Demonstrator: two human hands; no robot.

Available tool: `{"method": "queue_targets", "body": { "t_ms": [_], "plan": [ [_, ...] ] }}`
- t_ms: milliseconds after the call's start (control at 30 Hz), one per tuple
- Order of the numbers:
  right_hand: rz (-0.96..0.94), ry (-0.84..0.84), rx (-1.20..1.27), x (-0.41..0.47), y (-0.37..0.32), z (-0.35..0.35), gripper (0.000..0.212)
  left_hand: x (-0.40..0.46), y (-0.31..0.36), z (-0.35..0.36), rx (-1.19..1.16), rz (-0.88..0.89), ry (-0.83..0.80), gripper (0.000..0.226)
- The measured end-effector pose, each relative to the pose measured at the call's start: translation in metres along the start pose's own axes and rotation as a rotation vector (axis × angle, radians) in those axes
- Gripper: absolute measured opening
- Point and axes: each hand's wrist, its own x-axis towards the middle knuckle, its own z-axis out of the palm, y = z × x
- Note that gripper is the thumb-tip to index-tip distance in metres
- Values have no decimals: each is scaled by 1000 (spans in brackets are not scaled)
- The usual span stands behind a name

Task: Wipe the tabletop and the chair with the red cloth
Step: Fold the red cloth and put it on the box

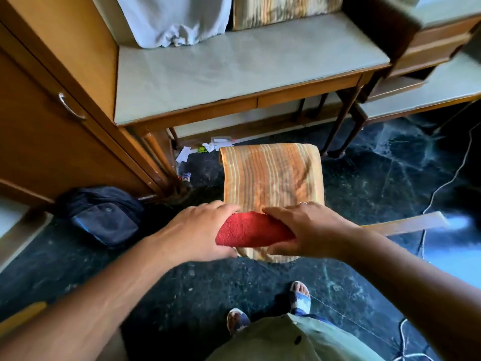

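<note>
Dark marble floor (pixel 364 183); both hands' fingers grip the red cloth (pixel 250 231) on the chair (pixel 273 173) (striped cover).

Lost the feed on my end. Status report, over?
Left hand and right hand both gripping the red cloth over the striped chair. Tabletop bare in front. Dark bag on floor, left.

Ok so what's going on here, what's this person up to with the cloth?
A person stands over a chair with a striped cushion, pulled back from a pale-topped table. Both hands are on a folded red cloth at the near edge of the seat: the left hand at its left end, the right hand gripping its right end. The tabletop is bare apart from pillows at the back.
</note>
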Motion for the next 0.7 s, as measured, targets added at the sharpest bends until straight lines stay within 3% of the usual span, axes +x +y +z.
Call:
{"method": "queue_targets", "body": {
  "t_ms": [67, 100, 233, 367, 467, 567, 700],
  "plan": [
    [85, -185, 105, 14, 0, -11, 84, 9, 2, -14, -142, -143, -111, 111],
    [136, -286, 196, 21, 1, -18, 82, 16, 4, -22, -192, -201, -147, 106],
    [128, -527, 302, 44, 9, -37, 53, 42, 10, -43, -296, -249, -260, 53],
    [56, -453, 370, 39, 38, -54, 25, 58, 31, -62, -587, -232, -177, 22],
    [38, -252, 340, 14, 82, -79, 25, 84, 61, -83, -813, -164, -66, 13],
    [6, -92, 297, -22, 138, -116, 27, 125, 114, -109, -1019, -61, 58, 28],
    [42, 27, 259, -74, 230, -171, 38, 199, 206, -136, -961, 44, 134, 56]
  ]
}}
